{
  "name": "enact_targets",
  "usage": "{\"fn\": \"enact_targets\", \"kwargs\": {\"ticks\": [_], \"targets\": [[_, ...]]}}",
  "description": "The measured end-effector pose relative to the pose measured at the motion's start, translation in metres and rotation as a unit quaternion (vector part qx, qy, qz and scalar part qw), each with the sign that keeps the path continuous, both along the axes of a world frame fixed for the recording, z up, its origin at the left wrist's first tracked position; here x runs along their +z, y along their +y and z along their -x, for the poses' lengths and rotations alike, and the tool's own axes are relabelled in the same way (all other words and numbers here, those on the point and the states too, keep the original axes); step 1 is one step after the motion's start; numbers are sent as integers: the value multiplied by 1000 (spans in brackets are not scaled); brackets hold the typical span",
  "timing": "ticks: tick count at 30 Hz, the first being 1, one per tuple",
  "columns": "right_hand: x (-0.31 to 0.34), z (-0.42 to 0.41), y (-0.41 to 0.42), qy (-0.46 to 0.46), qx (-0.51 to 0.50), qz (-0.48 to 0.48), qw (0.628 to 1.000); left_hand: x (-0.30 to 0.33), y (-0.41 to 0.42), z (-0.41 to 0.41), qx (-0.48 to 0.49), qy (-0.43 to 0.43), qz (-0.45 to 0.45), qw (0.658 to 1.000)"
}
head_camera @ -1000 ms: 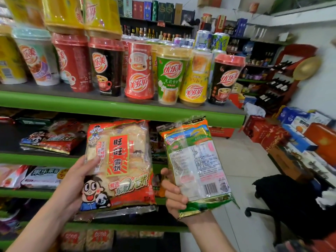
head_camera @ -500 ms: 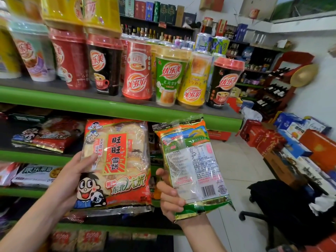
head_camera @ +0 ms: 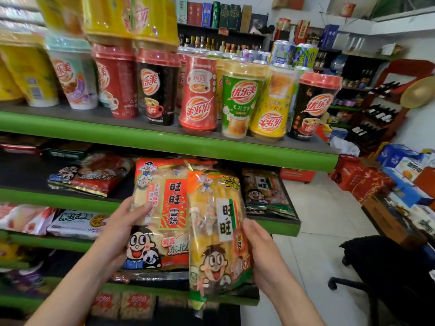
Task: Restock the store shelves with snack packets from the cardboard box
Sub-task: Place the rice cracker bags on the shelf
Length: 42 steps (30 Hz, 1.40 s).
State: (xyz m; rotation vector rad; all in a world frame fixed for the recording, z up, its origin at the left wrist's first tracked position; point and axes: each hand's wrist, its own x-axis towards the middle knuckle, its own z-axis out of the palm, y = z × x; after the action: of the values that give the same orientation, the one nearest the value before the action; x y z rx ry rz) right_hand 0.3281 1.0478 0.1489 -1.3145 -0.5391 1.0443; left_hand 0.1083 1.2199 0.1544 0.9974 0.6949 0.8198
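Along the green-edged store shelves [head_camera: 164, 147], the top tier carries a row of tall drink cups [head_camera: 237, 100], with yellow packs [head_camera: 131, 17] stacked above them at the left. One tier down, flat snack bags lie on their backs: a red bag [head_camera: 94, 175] at the left and a green-trimmed bag [head_camera: 266, 191] at the right. Lower still lies a white biscuit pack [head_camera: 75, 223], and small packets [head_camera: 124, 304] sit on the bottom tier. To the right, coloured cartons [head_camera: 386, 182] are piled on the tiled floor [head_camera: 317, 231], a black office chair [head_camera: 388, 274] stands in the near right corner, and bottles line dark racks [head_camera: 376, 114] at the back wall.

Both forearms reach up from the bottom edge, holding two packets upright before the middle tiers and hiding part of the stock behind them. The left hand [head_camera: 122, 231] holds the red rice cracker packet [head_camera: 162, 217] from its left side, thumb pressed on the front and the other fingers hidden behind it, so the grip pinches the bag. The right hand [head_camera: 259, 252] holds the yellow snack packet [head_camera: 219, 238] along its right edge, fingers curled behind and thumb at the rim, pinching it too. That packet overlaps the right side of the red one, the two touching, its printed front facing the camera.
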Motion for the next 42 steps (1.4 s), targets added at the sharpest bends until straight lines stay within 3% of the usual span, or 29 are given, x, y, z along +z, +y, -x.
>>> {"fn": "enact_targets", "kwargs": {"ticks": [4, 19, 28, 33, 38, 42], "targets": [[2, 2, 0, -77, -50, 8, 996, -5, 0, -4, 16, 40, -20, 999], [1, 5, 11, -39, -79, -3, 996, -18, 2, -10, 6, 24, -12, 1000], [-18, 36, 26, -102, -132, 8, 986, -27, -15, -28, 58, 34, -34, 997], [-29, 101, 42, 64, -188, -92, 976, -29, -37, -46, 130, 57, -52, 988], [-33, 89, 47, -23, -174, -38, 984, -22, -33, -42, 129, 68, -29, 989], [-32, 93, 48, -7, -182, -30, 983, -17, -31, -40, 117, 53, -14, 992]]}}
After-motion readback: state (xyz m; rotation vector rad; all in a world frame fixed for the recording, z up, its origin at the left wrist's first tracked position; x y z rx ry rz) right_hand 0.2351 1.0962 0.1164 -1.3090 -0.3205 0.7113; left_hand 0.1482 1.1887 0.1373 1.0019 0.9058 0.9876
